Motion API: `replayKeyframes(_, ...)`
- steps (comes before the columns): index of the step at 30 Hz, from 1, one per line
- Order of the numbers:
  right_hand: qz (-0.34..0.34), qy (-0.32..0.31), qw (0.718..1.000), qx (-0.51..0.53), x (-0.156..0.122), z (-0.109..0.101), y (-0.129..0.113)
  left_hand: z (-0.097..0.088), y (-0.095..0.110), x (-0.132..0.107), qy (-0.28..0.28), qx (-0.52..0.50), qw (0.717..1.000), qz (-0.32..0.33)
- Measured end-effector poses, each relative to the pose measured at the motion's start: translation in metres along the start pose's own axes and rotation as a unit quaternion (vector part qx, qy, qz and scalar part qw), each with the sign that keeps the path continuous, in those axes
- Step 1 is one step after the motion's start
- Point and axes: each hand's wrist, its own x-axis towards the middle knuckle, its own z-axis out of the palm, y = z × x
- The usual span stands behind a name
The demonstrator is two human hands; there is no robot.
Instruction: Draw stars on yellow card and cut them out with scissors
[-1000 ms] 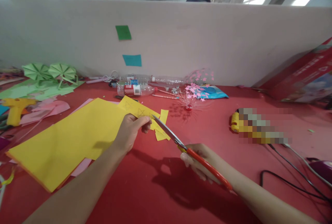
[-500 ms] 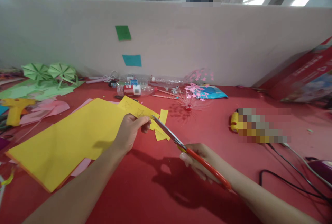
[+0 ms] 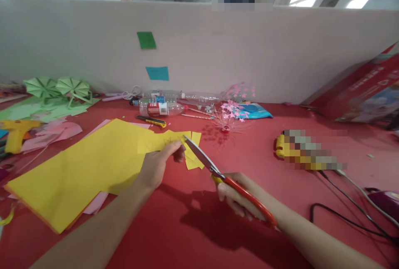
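Note:
Between thumb and fingers, my left hand (image 3: 162,156) pinches a strip of yellow paper (image 3: 149,141) with star shapes drawn on it in pencil. My right hand (image 3: 238,192) grips red-handled scissors (image 3: 246,194), whose blades point up and left. The blade tips are at the right end of the strip, just beyond my left fingertips; whether they touch the paper I cannot tell. Yellow paper scraps (image 3: 193,159) lie on the table under the blade tips. Large yellow sheets (image 3: 84,169) spread out left of my left hand, over some pink paper.
Behind the strip lie a utility knife (image 3: 152,121) and plastic bottles (image 3: 158,109). A pink star decoration (image 3: 229,113) stands at the middle back. Left are a yellow glue gun (image 3: 18,129) and green folded paper (image 3: 57,88). A yellow-edged power strip (image 3: 304,156) with cables is right.
The yellow strip has turned in my left hand, its left part dropping toward me and uncovering the utility knife. The scissors stay near its right end.

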Motion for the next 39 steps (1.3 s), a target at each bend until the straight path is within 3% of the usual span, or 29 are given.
replayKeyframes(5, -0.012, -0.006, 0.999, 0.051, 0.001, 0.008, 0.004, 0.013, -0.003, -0.010, -0.035, 0.081, 0.995, 0.042)
replayKeyframes(13, -0.004, 0.005, 0.998, 0.063, -0.003, 0.019, 0.000, 0.023, -0.001, -0.020, -0.017, 0.138, 0.988, 0.066)
replayKeyframes(28, -0.006, 0.004, 0.996, 0.091, -0.002, 0.023, 0.005, 0.024, -0.003, -0.022, -0.035, 0.143, 0.988, 0.051)
replayKeyframes(39, 0.049, 0.030, 0.995, 0.079, -0.004, 0.026, -0.008, 0.024, -0.004, -0.021, -0.044, 0.117, 0.991, 0.049)
